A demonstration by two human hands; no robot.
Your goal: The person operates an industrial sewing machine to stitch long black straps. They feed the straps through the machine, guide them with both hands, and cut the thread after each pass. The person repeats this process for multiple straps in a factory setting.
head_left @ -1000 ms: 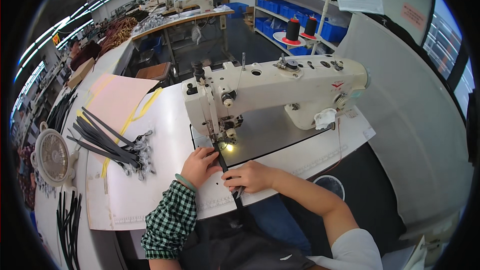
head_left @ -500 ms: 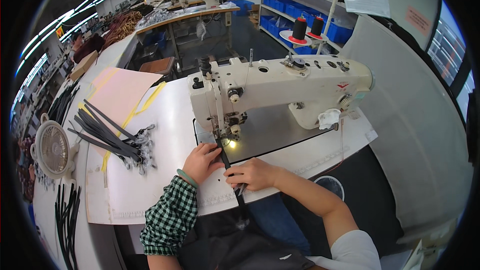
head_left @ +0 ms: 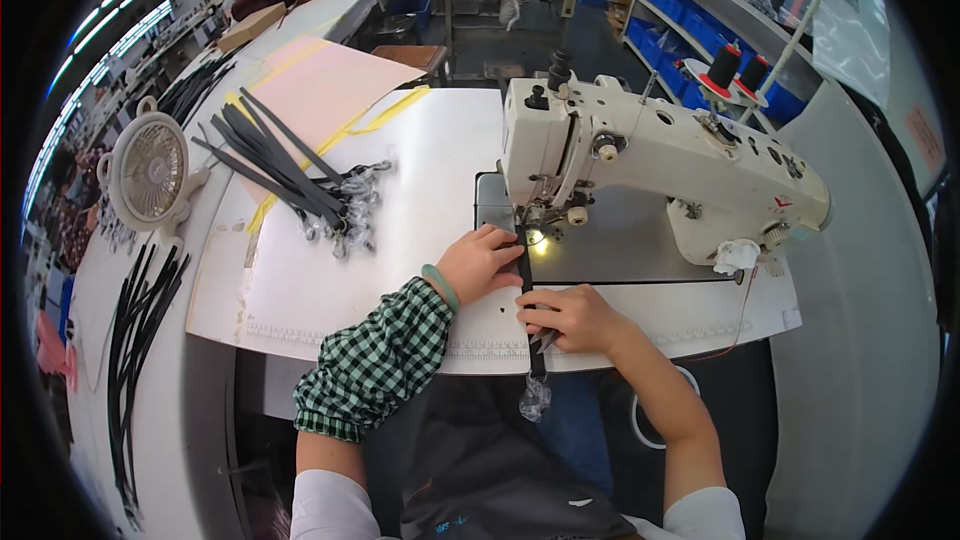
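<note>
A narrow black strap runs from under the needle area of the white sewing machine toward me. Its near end, with a clear plastic-wrapped piece, hangs over the table's front edge. Close to the presser foot, my left hand grips the strap from its left side, fingertips on it. My right hand is closed on the strap nearer the edge. Metal thread snips stick out from under its fingers. The machine's small lamp lights the strap beside the needle.
Left of the machine lies a bundle of black straps with plastic-wrapped ends. Beyond it is a pink sheet with yellow edging. A white fan and more straps occupy the left side table. Thread cones stand behind the machine.
The view has turned left, so the machine and table sit farther right. Both hands keep their places on the strap. Its plastic-wrapped end now shows more clearly below the table edge.
</note>
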